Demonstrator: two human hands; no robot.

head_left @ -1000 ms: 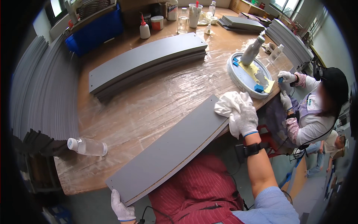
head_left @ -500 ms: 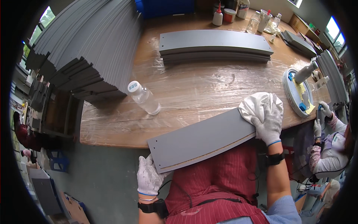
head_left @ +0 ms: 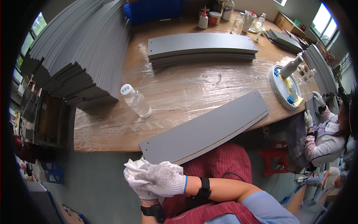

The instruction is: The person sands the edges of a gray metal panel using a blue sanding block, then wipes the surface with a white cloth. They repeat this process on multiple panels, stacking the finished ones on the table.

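Note:
A long grey panel (head_left: 205,125) slants from the table's front edge back to the right. It has small holes at its ends and a brown line along its curved near edge. My gloved right hand (head_left: 166,180) reaches across to the panel's near left end, closed on a crumpled white cloth (head_left: 133,172). Under it, my gloved left hand (head_left: 147,194) stays at that same end, where it grips the panel; the cloth and my right hand hide most of its fingers.
A clear bottle (head_left: 137,102) with a white cap stands left of the panel. Tall grey panels (head_left: 80,52) rise at the left, and a short stack (head_left: 201,43) lies at the back. A round white lid (head_left: 274,87) carries a grey bottle. A co-worker (head_left: 328,127) sits right.
My right hand has swept the cloth from the panel's far right end to its near left end, over my left hand. The right end now lies uncovered. The view has shifted slightly.

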